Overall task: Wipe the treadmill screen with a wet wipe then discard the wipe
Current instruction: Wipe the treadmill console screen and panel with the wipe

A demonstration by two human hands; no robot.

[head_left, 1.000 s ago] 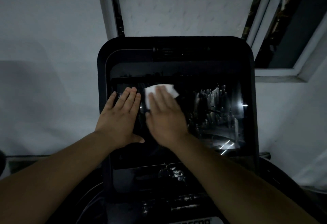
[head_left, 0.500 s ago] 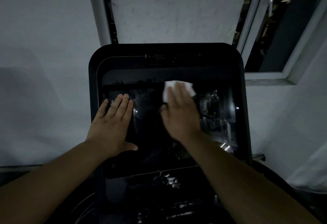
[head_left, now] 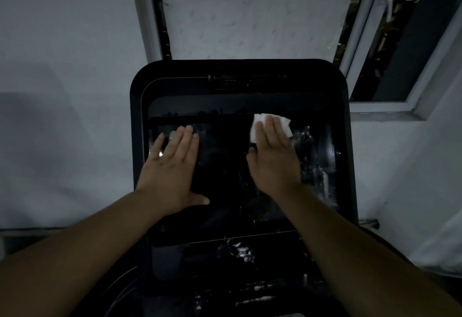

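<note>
Wiping step in hand: right hand (head_left: 273, 159), fingers straight, presses white crumpled wet wipe (head_left: 257, 124) flat on upper right of glossy black treadmill screen (head_left: 225, 179); left hand (head_left: 172, 169) rests flat at its left; next, likely strokes over the uncovered glass.

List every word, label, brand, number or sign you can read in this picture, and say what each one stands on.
None can be read.
The glossy black treadmill screen is dark and shows only reflections.
The white wet wipe under the right hand is blank.
Pale marks on the black console panel below are too blurred to read.
</note>
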